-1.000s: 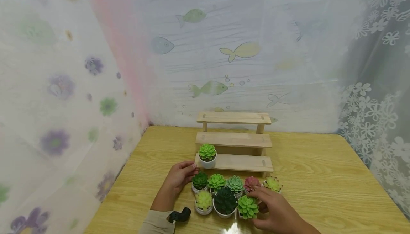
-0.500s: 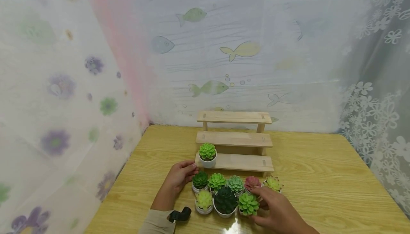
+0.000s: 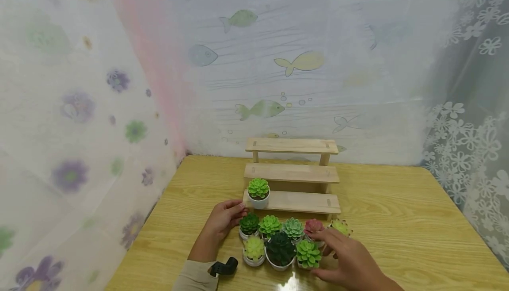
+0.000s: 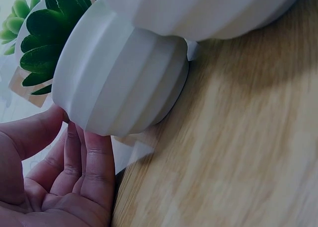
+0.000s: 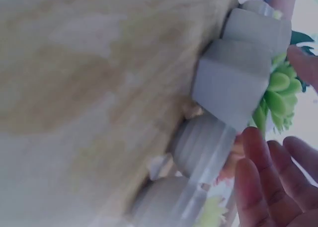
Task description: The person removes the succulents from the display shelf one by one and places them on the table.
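A three-step wooden stand carries one bright green succulent in a white pot at the left of its bottom step. My left hand pinches that step's left end between thumb and fingers; in the left wrist view a white ribbed pot hides the fingertips. My right hand is spread beside a green succulent at the front right. In the right wrist view its square white pot stands on the table, with my thumb and fingers apart on either side of the plant.
Other potted succulents crowd in front of the stand: dark green, yellow-green, pale green, red and yellow. Patterned curtains enclose the wooden table.
My right hand has loosened from the front-right succulent, its fingers moving slightly right and apart. The left hand stays at the stand's end.
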{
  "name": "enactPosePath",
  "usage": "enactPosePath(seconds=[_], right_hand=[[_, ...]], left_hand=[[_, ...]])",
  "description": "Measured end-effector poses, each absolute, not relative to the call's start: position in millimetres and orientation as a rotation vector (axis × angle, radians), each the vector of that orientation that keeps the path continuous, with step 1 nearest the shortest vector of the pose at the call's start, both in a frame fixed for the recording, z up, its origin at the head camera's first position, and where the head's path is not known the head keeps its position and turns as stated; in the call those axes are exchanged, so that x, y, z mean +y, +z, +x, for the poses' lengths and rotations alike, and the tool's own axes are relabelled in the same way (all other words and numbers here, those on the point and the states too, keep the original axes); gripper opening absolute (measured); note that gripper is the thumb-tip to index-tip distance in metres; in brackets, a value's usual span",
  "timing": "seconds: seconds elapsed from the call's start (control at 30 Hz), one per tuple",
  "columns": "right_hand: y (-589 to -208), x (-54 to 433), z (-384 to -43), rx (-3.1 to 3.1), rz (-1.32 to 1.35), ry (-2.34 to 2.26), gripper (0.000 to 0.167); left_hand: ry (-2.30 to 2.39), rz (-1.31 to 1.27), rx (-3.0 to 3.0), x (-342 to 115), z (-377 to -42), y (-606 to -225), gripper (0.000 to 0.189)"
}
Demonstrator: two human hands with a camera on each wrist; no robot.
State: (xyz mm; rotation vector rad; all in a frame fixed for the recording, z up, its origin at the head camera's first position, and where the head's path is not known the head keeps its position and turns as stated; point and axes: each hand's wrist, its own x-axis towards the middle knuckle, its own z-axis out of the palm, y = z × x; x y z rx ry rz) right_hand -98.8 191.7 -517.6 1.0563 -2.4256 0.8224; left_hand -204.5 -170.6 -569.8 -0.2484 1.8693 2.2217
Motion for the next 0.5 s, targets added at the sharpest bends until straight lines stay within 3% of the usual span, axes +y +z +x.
enactPosePath(seconds=[0.5], right_hand=[[-476.5, 177.5, -136.5, -2.438, 0.988, 0.640, 0.064]], left_hand=[[2.214, -0.213, 1.872, -171.9, -203.7, -571.5, 0.038]])
